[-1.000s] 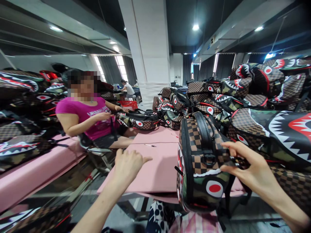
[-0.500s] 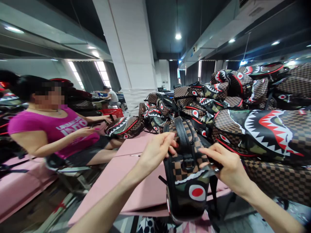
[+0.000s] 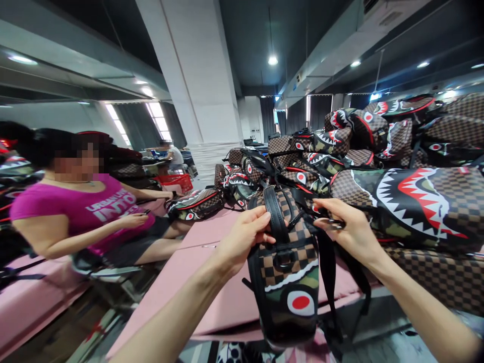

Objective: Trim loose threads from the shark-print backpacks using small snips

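Note:
A checkered backpack (image 3: 297, 252) with a black base, a camouflage patch and a red-and-white eye lies before me, its top handle facing up. My left hand (image 3: 247, 234) is closed at the black carry handle (image 3: 276, 217), thumb and fingers pinching its left side. To the right of the bag, my right hand (image 3: 350, 229) is curled round a small metal tool (image 3: 333, 225) that looks like thread snips; the fingers cover most of it. The right fingertips are close to the bag's upper right edge. Black straps (image 3: 327, 264) hang down beside the bag.
Similar backpacks with shark-mouth prints (image 3: 419, 206) are piled on the right and behind. Beneath the bag is a pink-covered table (image 3: 215, 272). A co-worker in a magenta shirt (image 3: 102, 206) sits on the left, near another backpack (image 3: 196, 204). A red basket (image 3: 177, 182) stands farther back.
My right hand has risen slightly and drawn away from the bag's side, taking the tool with it. The left hand stays at the handle. The co-worker's hands have moved apart.

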### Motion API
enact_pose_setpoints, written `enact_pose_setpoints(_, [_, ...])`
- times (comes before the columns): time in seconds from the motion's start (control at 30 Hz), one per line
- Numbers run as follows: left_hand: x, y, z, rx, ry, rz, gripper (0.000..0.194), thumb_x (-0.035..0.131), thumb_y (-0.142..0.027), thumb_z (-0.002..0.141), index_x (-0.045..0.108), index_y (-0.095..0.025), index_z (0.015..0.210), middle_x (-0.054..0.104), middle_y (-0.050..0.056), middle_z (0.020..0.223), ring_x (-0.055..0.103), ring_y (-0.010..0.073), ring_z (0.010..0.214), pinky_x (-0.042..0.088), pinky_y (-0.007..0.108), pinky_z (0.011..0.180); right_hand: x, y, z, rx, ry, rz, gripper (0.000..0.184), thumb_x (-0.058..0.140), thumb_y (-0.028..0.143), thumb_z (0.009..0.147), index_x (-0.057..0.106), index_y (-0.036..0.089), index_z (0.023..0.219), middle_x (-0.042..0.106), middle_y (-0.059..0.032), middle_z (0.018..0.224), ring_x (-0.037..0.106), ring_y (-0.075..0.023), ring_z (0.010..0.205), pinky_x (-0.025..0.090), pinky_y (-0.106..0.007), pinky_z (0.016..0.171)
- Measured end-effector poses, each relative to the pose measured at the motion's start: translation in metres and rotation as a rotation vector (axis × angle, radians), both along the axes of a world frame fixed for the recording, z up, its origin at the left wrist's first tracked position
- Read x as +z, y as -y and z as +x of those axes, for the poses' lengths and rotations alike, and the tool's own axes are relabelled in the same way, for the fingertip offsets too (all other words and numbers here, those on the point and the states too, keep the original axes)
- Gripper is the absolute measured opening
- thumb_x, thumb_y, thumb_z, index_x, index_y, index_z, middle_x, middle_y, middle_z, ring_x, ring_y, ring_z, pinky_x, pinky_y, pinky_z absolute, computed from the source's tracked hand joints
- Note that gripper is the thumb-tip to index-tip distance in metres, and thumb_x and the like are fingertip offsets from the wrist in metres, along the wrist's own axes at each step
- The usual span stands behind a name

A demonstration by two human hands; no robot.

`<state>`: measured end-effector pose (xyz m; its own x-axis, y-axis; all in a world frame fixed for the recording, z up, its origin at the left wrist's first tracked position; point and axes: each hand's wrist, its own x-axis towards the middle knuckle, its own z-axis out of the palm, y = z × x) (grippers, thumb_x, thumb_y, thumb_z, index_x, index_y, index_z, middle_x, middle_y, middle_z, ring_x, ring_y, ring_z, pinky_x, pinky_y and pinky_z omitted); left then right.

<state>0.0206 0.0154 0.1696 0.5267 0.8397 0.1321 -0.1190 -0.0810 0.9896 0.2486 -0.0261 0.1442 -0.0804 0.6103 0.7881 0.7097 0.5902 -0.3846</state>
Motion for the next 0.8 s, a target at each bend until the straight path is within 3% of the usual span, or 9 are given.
enact_pose_setpoints(0.07, [0.000,0.002,0.000,0.008,0.008,-0.008,0.025,0.060,-0.033,0.078,0.063,-0.011,0.090,0.067,0.009,0.086,0.060,0.0124,0.067,0.047,0.019,0.055,0.001,-0.008,-0.009,0.049,0.075,-0.065,0.035,0.061,0.027,0.080,0.056,0.020,0.114,0.058,-0.0067,0.114,0.055,-0.0192,0.102,0.043,-0.031,0.086])
enact_pose_setpoints(0.17, [0.002,0.005,0.001,0.009,0.024,-0.052,0.026,0.062,-0.034,0.076,0.064,-0.011,0.086,0.068,0.009,0.080,0.059,0.0118,0.061,0.046,0.020,0.053,0.005,-0.017,-0.020,0.053,0.131,-0.176,0.010,0.060,0.024,0.080,0.061,0.019,0.089,0.063,-0.0027,0.090,0.058,-0.0161,0.082,0.045,-0.027,0.073])
enact_pose_setpoints(0.3, [0.007,0.001,-0.001,0.047,0.051,-0.052,0.026,0.062,-0.033,0.074,0.065,-0.009,0.085,0.068,0.010,0.079,0.059,0.0128,0.063,0.044,0.020,0.054,0.004,-0.015,-0.023,0.057,0.124,-0.130,0.007,0.056,0.016,0.078,0.053,0.018,0.072,0.057,-0.0006,0.078,0.054,-0.0139,0.071,0.041,-0.025,0.065])
enact_pose_setpoints(0.4, [0.006,-0.012,-0.014,0.238,0.079,0.074,0.030,0.061,-0.031,0.074,0.062,-0.011,0.097,0.067,0.009,0.087,0.060,0.0131,0.069,0.043,0.022,0.058,-0.002,-0.009,-0.015,0.041,0.037,-0.138,0.007,0.052,0.019,0.081,0.051,0.018,0.074,0.058,-0.0007,0.077,0.053,-0.0139,0.070,0.041,-0.025,0.065])
enact_pose_setpoints(0.5, [-0.005,-0.021,-0.028,0.475,0.036,0.193,0.029,0.061,-0.024,0.073,0.061,-0.012,0.099,0.065,0.007,0.095,0.058,0.0114,0.078,0.041,0.020,0.064,-0.008,-0.005,-0.002,0.002,-0.069,-0.188,0.012,0.052,0.029,0.084,0.054,0.019,0.077,0.059,-0.0008,0.075,0.054,-0.0143,0.068,0.042,-0.024,0.062])
enact_pose_setpoints(0.67, [-0.034,-0.012,-0.027,0.268,-0.099,0.099,0.031,0.058,-0.025,0.076,0.058,-0.013,0.105,0.061,0.008,0.104,0.056,0.0125,0.087,0.042,0.022,0.071,-0.012,-0.002,0.009,-0.047,-0.112,-0.214,0.016,0.054,0.033,0.083,0.055,0.019,0.076,0.059,-0.0010,0.075,0.055,-0.0146,0.068,0.043,-0.024,0.062])
enact_pose_setpoints(0.8, [-0.038,-0.006,-0.023,0.299,-0.084,0.126,0.032,0.059,-0.028,0.076,0.058,-0.013,0.105,0.060,0.009,0.108,0.056,0.0145,0.091,0.044,0.026,0.077,-0.011,0.000,0.005,-0.056,-0.120,-0.225,0.015,0.055,0.033,0.082,0.056,0.019,0.078,0.059,-0.0018,0.076,0.056,-0.0155,0.070,0.044,-0.025,0.062])
